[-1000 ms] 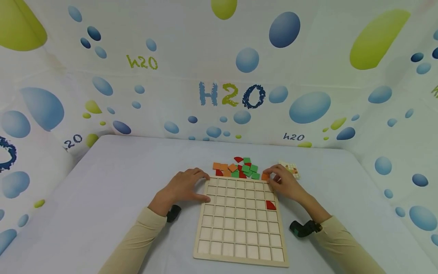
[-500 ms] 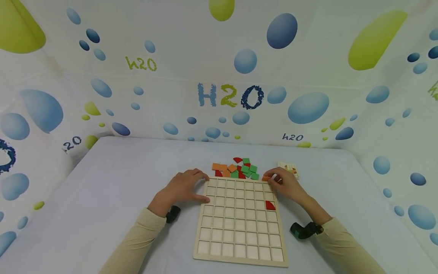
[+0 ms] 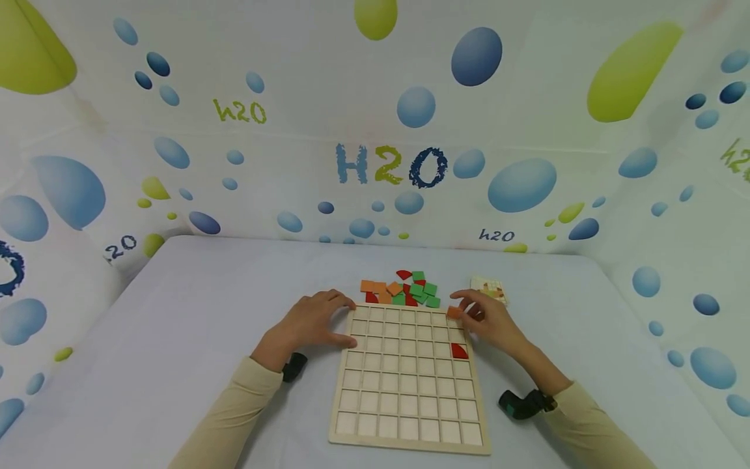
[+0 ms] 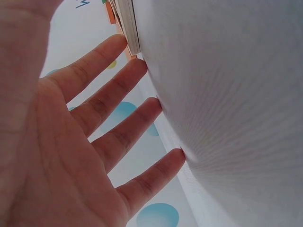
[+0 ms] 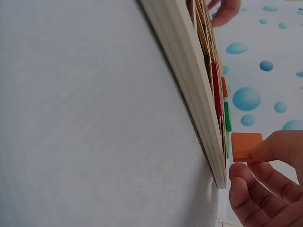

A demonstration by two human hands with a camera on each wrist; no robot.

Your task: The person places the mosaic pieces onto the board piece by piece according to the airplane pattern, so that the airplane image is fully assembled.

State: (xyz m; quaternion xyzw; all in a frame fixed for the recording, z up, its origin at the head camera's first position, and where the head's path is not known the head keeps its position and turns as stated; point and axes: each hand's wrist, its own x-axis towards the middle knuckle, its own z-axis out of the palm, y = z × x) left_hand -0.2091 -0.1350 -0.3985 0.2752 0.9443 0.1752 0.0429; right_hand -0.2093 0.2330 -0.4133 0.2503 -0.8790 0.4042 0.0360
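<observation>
A wooden grid board (image 3: 410,449) with rows of square cells lies on the white table. At its far left corner and left edge, my left hand (image 3: 313,319) rests with fingers spread; in the left wrist view its fingers (image 4: 128,135) are nearly straight and touch the tabletop. Over the far right corner, my right hand (image 3: 492,320) pinches an orange square tile (image 5: 246,146) between thumb and fingers, above the board's surface. One red quarter-circle tile (image 3: 459,351) sits in a right-hand cell. The tile's underside is hidden in the head view.
Behind the board lies a loose heap of orange tiles (image 3: 367,286), green tiles (image 3: 416,290) and red tiles (image 3: 403,275). A small printed card (image 3: 489,286) lies behind my right hand. A patterned cloth backdrop (image 3: 281,163) rises past the table.
My right hand has lifted the orange tile from beyond the far edge and brought it slightly nearer, over the board's far right corner. My left hand stays at the board's left edge.
</observation>
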